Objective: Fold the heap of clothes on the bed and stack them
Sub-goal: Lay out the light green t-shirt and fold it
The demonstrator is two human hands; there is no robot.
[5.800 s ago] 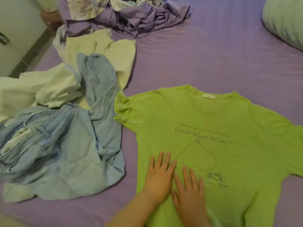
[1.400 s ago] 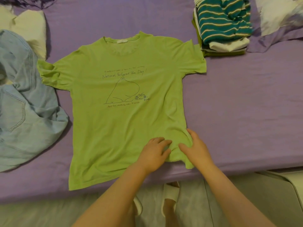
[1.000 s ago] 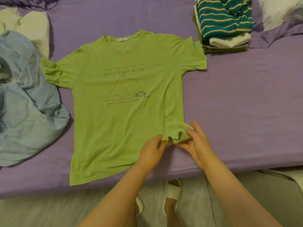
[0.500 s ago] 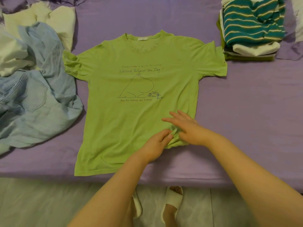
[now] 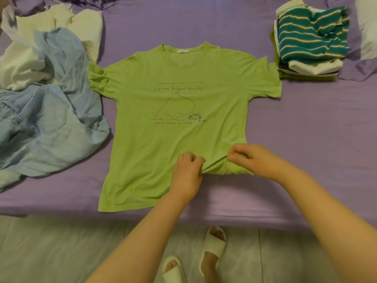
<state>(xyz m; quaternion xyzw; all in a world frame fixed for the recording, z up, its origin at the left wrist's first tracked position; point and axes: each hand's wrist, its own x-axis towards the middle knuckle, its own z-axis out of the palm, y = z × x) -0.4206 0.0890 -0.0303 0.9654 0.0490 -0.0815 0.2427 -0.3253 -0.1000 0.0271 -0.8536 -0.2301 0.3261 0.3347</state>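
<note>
Shirt: a lime-green cotton T-shirt with a dark line drawing and handwriting print (image 5: 177,111) lies face up and spread flat on the purple bed sheet (image 5: 316,129), collar away from the person, its lower hem near the bed's front edge.
Left hand: the left hand (image 5: 187,170) has its fingers curled tight, pinching the shirt's lower right hem where the cloth is bunched up.
Right hand: the right hand (image 5: 253,158) has its fingers curled in, thumb and forefinger nipping a raised fold of the same hem, just beside the left hand.
Hem: the right corner is lifted and rumpled between both hands; the left corner lies flat.
Heap: pale blue denim jeans (image 5: 47,123) and cream cloth (image 5: 26,64) lie crumpled left of the shirt, touching its sleeve.
Stack: folded clothes topped by a teal striped knit (image 5: 310,35) sit at the far right.
</note>
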